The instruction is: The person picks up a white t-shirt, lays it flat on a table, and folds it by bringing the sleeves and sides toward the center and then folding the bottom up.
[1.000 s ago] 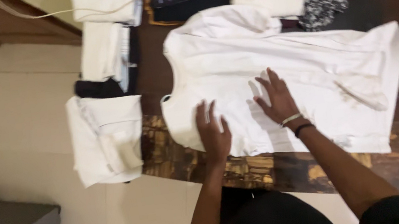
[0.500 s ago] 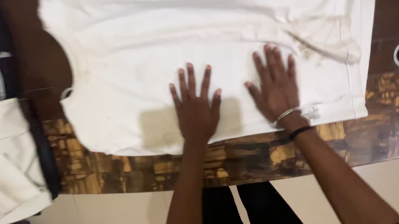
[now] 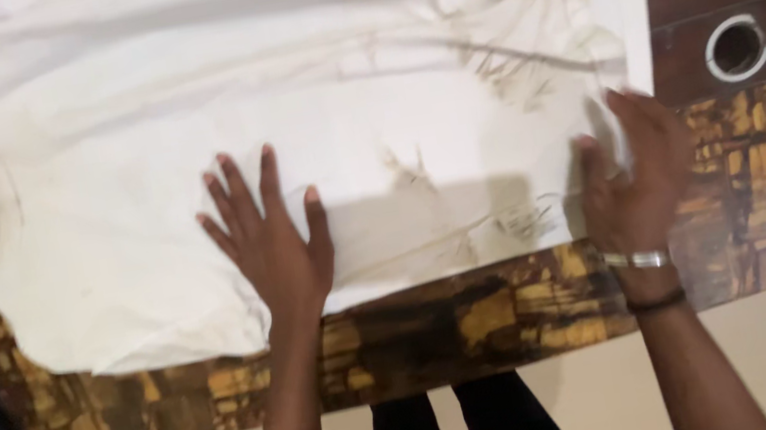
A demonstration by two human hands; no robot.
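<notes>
On counter (image 3: 519, 311): one white shirt (image 3: 309, 125), top edge cut off. Left hand (image 3: 271, 247) flat, grip wide. Right hand (image 3: 635, 177) grip pinching hem.

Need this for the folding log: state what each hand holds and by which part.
The right hand grips the white shirt at its near right corner; the left hand lies flat on it, holding nothing.

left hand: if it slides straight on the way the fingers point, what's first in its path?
Only more of the white shirt: the left hand lies flat on it, fingers pointing away from the person across the cloth. Nothing else shows in that line up to the picture's top edge; what lies beyond is out of view.
</notes>
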